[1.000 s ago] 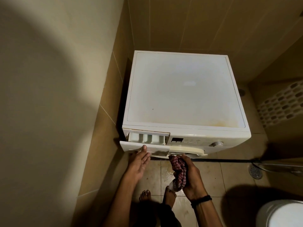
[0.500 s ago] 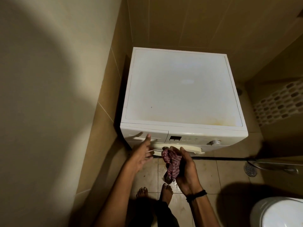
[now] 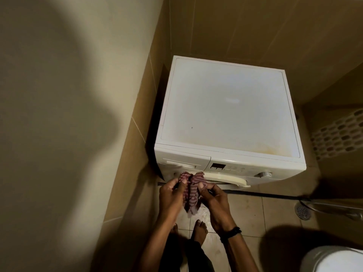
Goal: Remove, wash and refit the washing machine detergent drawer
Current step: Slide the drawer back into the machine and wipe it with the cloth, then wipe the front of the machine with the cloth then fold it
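A narrow tiled corner: a plain painted wall (image 3: pixel 59 114) on the left carries a large soft shadow, with beige wall tiles behind and pale floor tiles (image 3: pixel 247 211) below. A white front-loading washing machine (image 3: pixel 229 114) stands against the corner, its flat top bare and faintly yellowed near the front right edge. The detergent drawer (image 3: pixel 183 160) sits at the front left of the machine, pushed in flush with the control panel, beside the small dark display (image 3: pixel 218 165); a round dial (image 3: pixel 264 174) is further right, and the door rim (image 3: pixel 225 180) curves below. A perforated white laundry basket (image 3: pixel 341 134) stands to the right, a round floor drain (image 3: pixel 303 212) lies near a metal hose (image 3: pixel 334 207), and a white rounded lid (image 3: pixel 334 260) shows at the bottom right.

Just below the drawer, both hands hold a red-and-white striped cloth (image 3: pixel 191 191) between them. The left hand (image 3: pixel 170 195) pinches its left fold with thumb and curled fingers; the right hand (image 3: pixel 214 199), a black band (image 3: pixel 230 233) on its wrist, pinches the right fold likewise. The cloth hangs down bunched above two bare feet (image 3: pixel 199 230). Neither hand touches the drawer.
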